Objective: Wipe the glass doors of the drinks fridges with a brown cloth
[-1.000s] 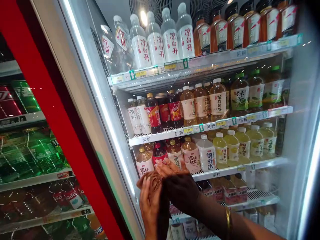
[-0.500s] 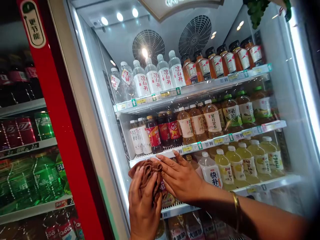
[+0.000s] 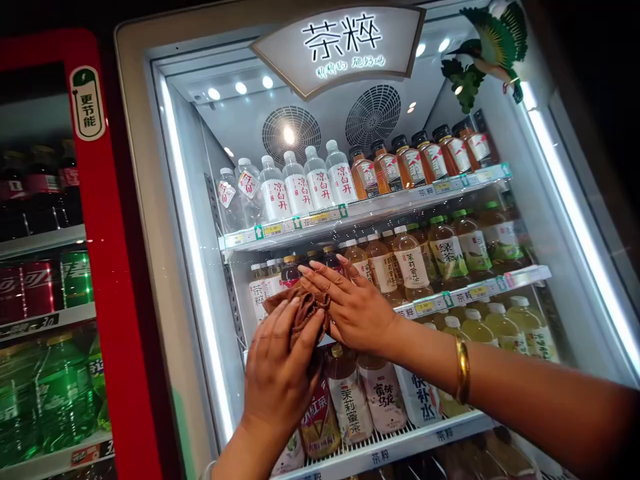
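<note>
A: Where's the brown cloth (image 3: 309, 308)?
B: Bunched in the left hand (image 3: 279, 370), against the glass door (image 3: 345, 230); the right hand (image 3: 357, 310) lies flat just beside, fingers spread;
A: How much is wiped?
B: Can't tell; wiping looks under way, unfinished

This is looking like a shop, because rows of bottles (image 3: 343, 180) are standing on the shelves (image 3: 410, 448) of a tall fridge (image 3: 134, 133), little price tags (image 3: 273, 230) are sitting along the edges, a bright sign (image 3: 340, 47) is glowing up top, and a red fridge (image 3: 113, 300) full of drinks is standing beside it.
</note>
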The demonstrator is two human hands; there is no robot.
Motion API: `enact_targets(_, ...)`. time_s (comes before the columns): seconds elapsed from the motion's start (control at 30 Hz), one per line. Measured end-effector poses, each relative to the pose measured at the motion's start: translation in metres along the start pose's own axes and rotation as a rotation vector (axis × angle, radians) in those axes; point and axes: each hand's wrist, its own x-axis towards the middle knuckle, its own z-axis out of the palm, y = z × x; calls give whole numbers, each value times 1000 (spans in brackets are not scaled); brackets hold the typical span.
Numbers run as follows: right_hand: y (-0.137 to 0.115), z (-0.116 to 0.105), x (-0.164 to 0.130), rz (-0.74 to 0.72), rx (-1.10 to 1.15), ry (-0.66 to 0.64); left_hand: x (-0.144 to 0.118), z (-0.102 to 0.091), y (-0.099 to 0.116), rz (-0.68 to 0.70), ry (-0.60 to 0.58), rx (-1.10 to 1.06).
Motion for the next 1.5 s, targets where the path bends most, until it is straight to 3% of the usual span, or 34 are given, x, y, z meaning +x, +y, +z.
enact_targets(0.07, 17, -4, 6, -31, -22, 2, 18, -1, -14, -15, 28, 12)
enact_targets(0.17, 44, -11, 5, -10, -47, -17, 42, -4, -36, -269, 139, -17)
enact_targets(0.23, 54, -17, -3, 23, -52, -24, 45, -3, -35, -358, 186, -31)
enact_targets(0.3, 57, -20, -13, 45, -60, -29, 38, 3, -21, -273, 130, -53)
enact_targets(0.4, 58, -20, -19, 16, -70, -54, 29, 14, 2, 54, -17, -101)
enact_targets(0.47, 63, -18, -15, -22, -66, -61, 38, 18, 4, 191, -37, -80)
enact_targets(0.53, 72, -18, -7, -26, -69, -48, 60, 15, -7, 149, -30, -4)
enact_targets(0.63, 91, -22, -2, 23, -82, -30, 98, 8, -23, -137, 12, 111)
enact_targets(0.7, 101, -27, -7, 48, -83, -38, 109, 8, -20, -237, 54, 125)
enact_targets(0.77, 106, -32, -16, 62, -90, -39, 106, 14, -5, -169, 39, 96)
enact_targets(0.9, 110, -37, -31, 40, -116, -23, 90, 33, 26, 303, -45, 55)
enact_targets(0.97, 115, -38, -31, 12, -128, -16, 100, 36, 24, 409, -48, 87)
enact_targets(1.0, 119, -38, -30, 4, -134, -11, 109, 35, 19, 368, -43, 107)
enact_targets(1.1, 135, -41, -29, 31, -138, -8, 141, 28, 3, 19, -26, 153)
enact_targets(1.17, 143, -44, -35, 67, -120, -22, 150, 26, 4, -122, 1, 157)
enact_targets(1.23, 147, -46, -43, 96, -96, -36, 144, 32, 19, -89, -17, 111)
enact_targets(1.33, 145, -47, -55, 106, -75, -41, 123, 48, 49, 186, -77, 7)
enact_targets(1.4, 146, -46, -58, 83, -69, -41, 120, 55, 58, 343, -82, -19)
enact_targets(1.43, 148, -46, -58, 67, -65, -40, 125, 56, 56, 358, -76, -19)
enact_targets(1.5, 154, -47, -57, 47, -57, -40, 144, 52, 44, 251, -60, -6)
